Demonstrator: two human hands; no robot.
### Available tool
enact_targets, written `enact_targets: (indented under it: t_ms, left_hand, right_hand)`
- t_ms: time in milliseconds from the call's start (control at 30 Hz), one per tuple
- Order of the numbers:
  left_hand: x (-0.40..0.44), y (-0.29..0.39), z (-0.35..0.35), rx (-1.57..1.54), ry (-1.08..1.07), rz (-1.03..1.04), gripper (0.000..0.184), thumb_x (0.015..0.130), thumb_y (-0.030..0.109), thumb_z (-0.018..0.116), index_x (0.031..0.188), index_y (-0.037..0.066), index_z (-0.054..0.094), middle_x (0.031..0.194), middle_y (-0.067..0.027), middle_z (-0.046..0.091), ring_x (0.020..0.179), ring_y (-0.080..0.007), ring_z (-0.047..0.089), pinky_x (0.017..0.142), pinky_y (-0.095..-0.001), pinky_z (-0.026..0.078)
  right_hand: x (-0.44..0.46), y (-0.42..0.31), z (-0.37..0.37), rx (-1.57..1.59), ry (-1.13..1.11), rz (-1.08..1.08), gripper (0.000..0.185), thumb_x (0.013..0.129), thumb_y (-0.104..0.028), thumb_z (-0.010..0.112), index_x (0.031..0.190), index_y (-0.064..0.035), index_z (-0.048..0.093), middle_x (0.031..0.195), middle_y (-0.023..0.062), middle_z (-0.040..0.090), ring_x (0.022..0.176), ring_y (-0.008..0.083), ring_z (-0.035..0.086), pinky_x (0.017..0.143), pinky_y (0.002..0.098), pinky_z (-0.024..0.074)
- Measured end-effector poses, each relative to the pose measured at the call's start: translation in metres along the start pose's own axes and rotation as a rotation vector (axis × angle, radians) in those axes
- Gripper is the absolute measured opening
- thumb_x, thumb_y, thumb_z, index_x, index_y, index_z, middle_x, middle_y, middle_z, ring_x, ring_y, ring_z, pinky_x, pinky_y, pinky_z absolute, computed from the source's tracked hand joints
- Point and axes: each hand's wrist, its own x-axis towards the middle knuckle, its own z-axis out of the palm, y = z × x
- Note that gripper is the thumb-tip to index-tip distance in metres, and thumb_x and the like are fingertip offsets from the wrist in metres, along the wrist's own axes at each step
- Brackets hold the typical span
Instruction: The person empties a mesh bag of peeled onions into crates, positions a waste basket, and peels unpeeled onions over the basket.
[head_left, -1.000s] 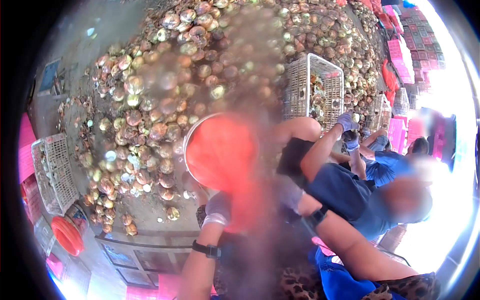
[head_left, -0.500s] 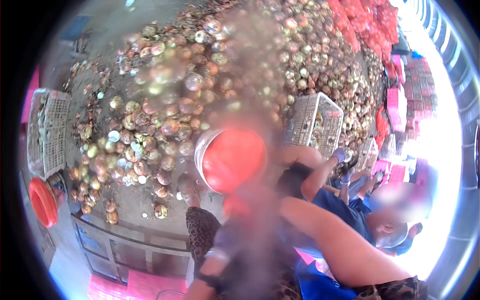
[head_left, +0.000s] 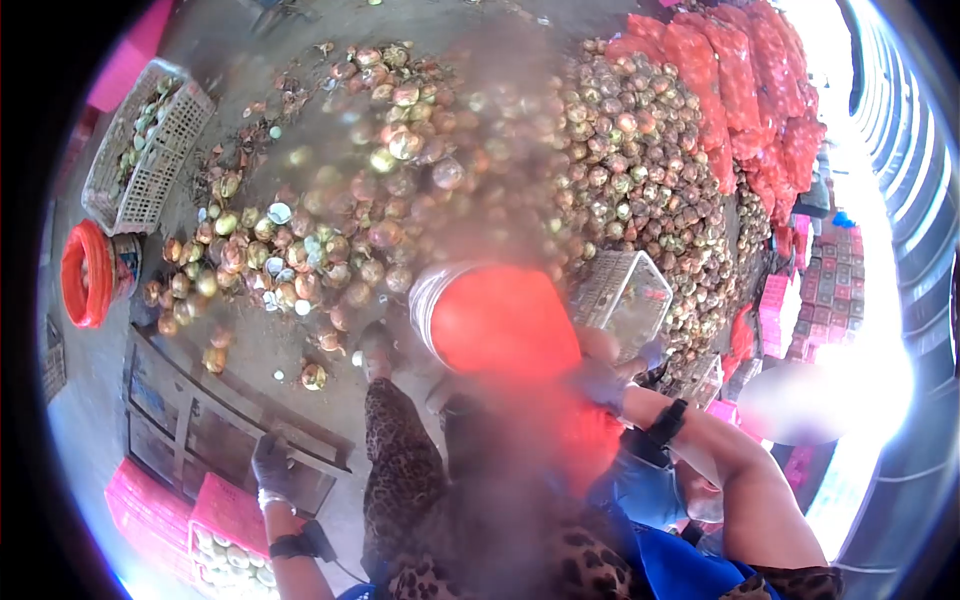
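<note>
A white bucket (head_left: 424, 318) lined with a red plastic bag (head_left: 500, 318) stands in front of my legs, its mouth tilted toward me. At the bag's right edge is my gloved right hand (head_left: 603, 386), its fingers closed on the red plastic, partly blurred by a smear on the lens. My gloved left hand (head_left: 272, 466) is out to the left, by the bar of a brown frame (head_left: 215, 400) and above a pink crate (head_left: 232, 515) of pale peeled onions (head_left: 235, 562). Its fingers look curled; whatever they hold is hidden.
Loose onions (head_left: 630, 150) cover the floor ahead, with red mesh sacks (head_left: 745, 80) behind. White crates stand left (head_left: 150, 150) and right (head_left: 625, 300). A red-lined bucket (head_left: 88, 275) is far left. Another person (head_left: 650, 490) sits close on my right.
My left hand has moved from near my lap out to the left, over the pink crate. My right hand now shows at the red bag. The view has shifted, and the bucket appears closer.
</note>
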Motion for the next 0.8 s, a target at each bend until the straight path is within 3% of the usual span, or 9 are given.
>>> enact_targets:
  t_ms: [33,333,367,467,500,633,733,800]
  left_hand:
    - [-0.001,-0.008,-0.012,-0.042,-0.026,-0.014,0.018,0.091,0.021,0.065,0.106,0.011,0.067,0.075,0.0010,0.060,0.057,-0.0080,0.053,0.051,-0.0229,0.042]
    - [0.009,-0.067,-0.093,-0.222,0.057,-0.372,0.020,0.090,0.018,0.060,0.111,0.015,0.060,0.077,-0.0003,0.058,0.052,-0.0128,0.054,0.041,-0.0279,0.041]
    - [0.014,-0.085,-0.101,-0.305,0.055,-0.385,0.023,0.090,0.021,0.065,0.112,0.017,0.060,0.080,-0.0010,0.058,0.049,-0.0147,0.052,0.039,-0.0283,0.038]
    - [0.012,-0.109,-0.119,-0.249,0.060,-0.349,0.024,0.091,0.023,0.065,0.114,0.017,0.060,0.083,-0.0016,0.061,0.054,-0.0159,0.058,0.040,-0.0288,0.042]
    - [-0.001,-0.095,-0.115,-0.203,0.082,-0.341,0.017,0.091,0.018,0.060,0.108,0.015,0.059,0.076,-0.0003,0.056,0.052,-0.0135,0.054,0.040,-0.0272,0.040]
    - [-0.036,-0.152,-0.149,-0.254,0.153,-0.276,0.019,0.093,0.021,0.060,0.112,0.016,0.061,0.081,-0.0021,0.061,0.052,-0.0149,0.056,0.040,-0.0263,0.042]
    - [-0.076,-0.208,-0.162,-0.365,0.243,-0.299,0.021,0.093,0.023,0.061,0.113,0.016,0.061,0.084,-0.0031,0.063,0.052,-0.0159,0.057,0.040,-0.0287,0.044]
    - [-0.096,-0.257,-0.154,-0.572,0.163,-0.292,0.026,0.091,0.025,0.062,0.115,0.016,0.060,0.086,-0.0035,0.064,0.055,-0.0178,0.059,0.044,-0.0336,0.047]
  right_hand:
    - [-0.011,-0.001,-0.007,-0.001,-0.009,0.077,0.022,0.098,-0.011,0.054,0.115,-0.0056,0.067,0.094,0.0141,0.067,0.074,0.0198,0.063,0.061,0.0314,0.0505]
    - [-0.087,-0.024,-0.029,-0.097,-0.019,0.339,0.025,0.097,-0.019,0.055,0.112,-0.0028,0.068,0.094,0.0128,0.069,0.078,0.0197,0.065,0.067,0.0326,0.0523]
    - [-0.084,-0.020,-0.027,-0.116,-0.020,0.356,0.026,0.097,-0.020,0.056,0.112,-0.0025,0.068,0.094,0.0127,0.069,0.079,0.0197,0.066,0.068,0.0327,0.0525]
    - [-0.066,0.007,-0.001,-0.004,0.034,0.402,0.028,0.096,-0.022,0.056,0.111,-0.0016,0.068,0.094,0.0122,0.070,0.080,0.0196,0.066,0.070,0.0331,0.0531]
    - [-0.057,0.015,0.007,0.034,0.031,0.416,0.029,0.096,-0.023,0.056,0.111,-0.0013,0.068,0.094,0.0121,0.070,0.081,0.0196,0.067,0.070,0.0332,0.0533]
    - [-0.016,0.041,0.030,0.058,-0.010,0.447,0.032,0.096,-0.026,0.057,0.110,-0.0001,0.069,0.094,0.0115,0.071,0.083,0.0195,0.068,0.073,0.0337,0.0541]
    - [0.001,0.052,0.033,0.054,-0.032,0.441,0.035,0.095,-0.029,0.058,0.109,0.0009,0.069,0.095,0.0111,0.072,0.085,0.0195,0.068,0.075,0.0341,0.0547]
    - [0.001,0.056,0.031,0.056,-0.030,0.423,0.037,0.095,-0.031,0.058,0.108,0.0015,0.069,0.095,0.0108,0.072,0.086,0.0194,0.069,0.076,0.0344,0.0551]
